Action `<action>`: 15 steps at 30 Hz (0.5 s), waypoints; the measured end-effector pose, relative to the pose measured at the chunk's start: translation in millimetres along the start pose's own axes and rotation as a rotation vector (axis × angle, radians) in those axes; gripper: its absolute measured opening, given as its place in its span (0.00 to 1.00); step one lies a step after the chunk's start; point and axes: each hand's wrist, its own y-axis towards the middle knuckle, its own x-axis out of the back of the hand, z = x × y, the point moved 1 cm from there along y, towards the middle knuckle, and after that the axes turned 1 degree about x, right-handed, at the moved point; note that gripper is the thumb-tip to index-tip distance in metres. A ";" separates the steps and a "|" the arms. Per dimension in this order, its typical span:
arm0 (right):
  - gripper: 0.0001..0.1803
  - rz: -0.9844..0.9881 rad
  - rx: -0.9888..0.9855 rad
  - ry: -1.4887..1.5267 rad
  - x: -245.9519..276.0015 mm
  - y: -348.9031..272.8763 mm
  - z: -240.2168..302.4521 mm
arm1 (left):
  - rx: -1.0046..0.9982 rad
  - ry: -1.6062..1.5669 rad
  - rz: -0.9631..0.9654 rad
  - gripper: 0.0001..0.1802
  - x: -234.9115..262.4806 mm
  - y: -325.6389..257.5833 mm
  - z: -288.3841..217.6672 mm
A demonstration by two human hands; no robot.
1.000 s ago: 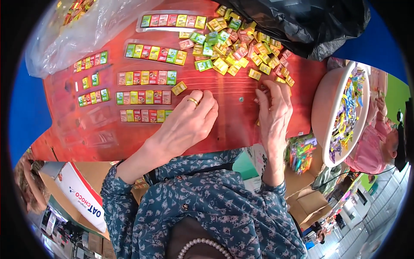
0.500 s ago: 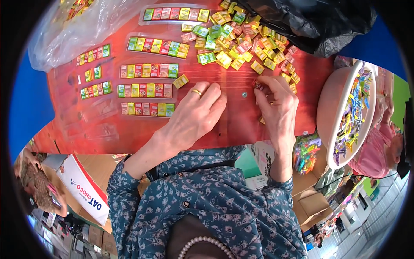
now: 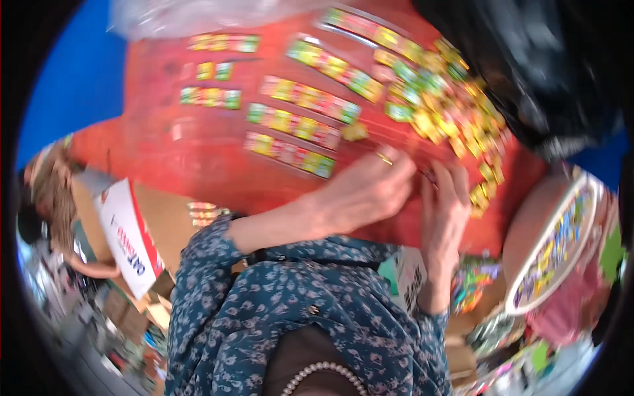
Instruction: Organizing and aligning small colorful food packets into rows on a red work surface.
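Note:
My left hand (image 3: 362, 193), a gold ring on one finger, lies knuckles up on the red table (image 3: 198, 158), fingers curled toward my right hand. My right hand (image 3: 446, 212) rests flat beside it, fingertips almost touching the left ones. Motion blur hides whether anything sits between the fingers. Just beyond the left hand lie rows of small colourful packets (image 3: 290, 153), and one loose yellow packet (image 3: 356, 132) lies by the row ends. A loose heap of the same packets (image 3: 449, 109) spreads above and right of both hands.
A black bag (image 3: 528, 66) covers the table's far right and a clear plastic bag (image 3: 198, 10) the far edge. A white round tray (image 3: 561, 244) of colourful sweets stands at right. A white and red carton (image 3: 129, 237) sits below the table's left edge, near another person (image 3: 46, 198).
The view has swung and tilted, now blurred. My hands have drawn together, fingertips nearly meeting, and the left fingers have curled from flat.

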 end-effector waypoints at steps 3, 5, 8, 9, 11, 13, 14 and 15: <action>0.15 0.045 -0.041 0.042 2.7 0.4 4.5 | -0.043 0.030 -0.076 0.08 -3.3 3.5 -2.7; 0.14 0.100 -0.126 0.056 9.5 4.7 5.6 | 0.016 -0.084 -0.134 0.07 -7.0 -0.8 -6.4; 0.13 0.083 -0.003 0.089 17.8 24.3 14.9 | 0.137 -0.242 -0.220 0.05 5.8 -12.4 -2.3; 0.12 0.093 0.050 0.094 19.6 32.4 20.1 | 0.157 -0.276 -0.248 0.05 11.5 -18.2 0.9; 0.11 0.129 0.086 0.129 20.5 50.4 42.6 | 0.220 -0.275 -0.321 0.07 29.6 -30.2 7.8; 0.12 0.136 0.297 0.132 6.9 74.3 64.5 | 0.289 -0.313 -0.450 0.07 43.6 -49.4 21.8; 0.12 0.185 0.345 0.154 -3.4 87.1 72.3 | 0.397 -0.305 -0.410 0.14 62.6 -60.2 30.6; 0.12 0.236 0.393 0.180 -15.3 99.7 80.6 | 0.469 -0.288 -0.412 0.14 76.8 -74.8 40.9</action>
